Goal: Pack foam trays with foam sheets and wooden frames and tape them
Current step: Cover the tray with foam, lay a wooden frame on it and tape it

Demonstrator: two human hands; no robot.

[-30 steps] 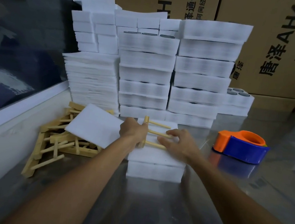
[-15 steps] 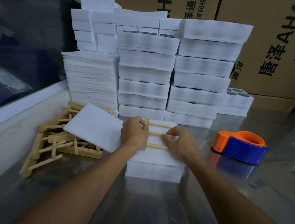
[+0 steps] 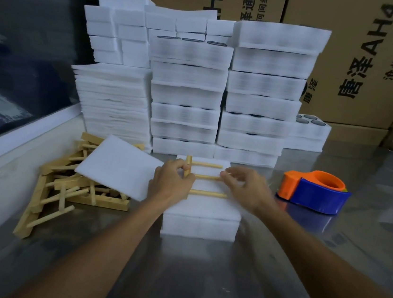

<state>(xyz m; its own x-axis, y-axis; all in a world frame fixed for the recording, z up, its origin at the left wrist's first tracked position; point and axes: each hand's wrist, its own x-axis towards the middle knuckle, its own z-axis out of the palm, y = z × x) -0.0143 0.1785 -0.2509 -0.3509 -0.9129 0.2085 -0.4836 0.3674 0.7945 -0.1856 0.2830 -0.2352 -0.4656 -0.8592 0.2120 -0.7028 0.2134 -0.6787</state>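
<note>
A white foam tray (image 3: 200,223) lies on the steel table in front of me, covered by a foam sheet. On top of it lies a wooden frame (image 3: 206,193) with three thin rungs. My left hand (image 3: 170,182) grips the frame's left rail. My right hand (image 3: 245,188) pinches the right ends of the rungs with curled fingers. A loose foam sheet (image 3: 116,165) rests tilted on a pile of wooden frames (image 3: 61,191) to the left. An orange and blue tape dispenser (image 3: 313,190) stands on the right.
Tall stacks of foam trays (image 3: 263,82) and foam sheets (image 3: 112,99) fill the back of the steel table (image 3: 198,285). Cardboard boxes (image 3: 362,57) stand behind them. A dark window with a white sill (image 3: 19,132) runs along the left.
Both hands have shifted slightly forward on the frame, seating it squarely on the tray. The right hand's fingers have moved from flat on the rungs to pinching their ends.
</note>
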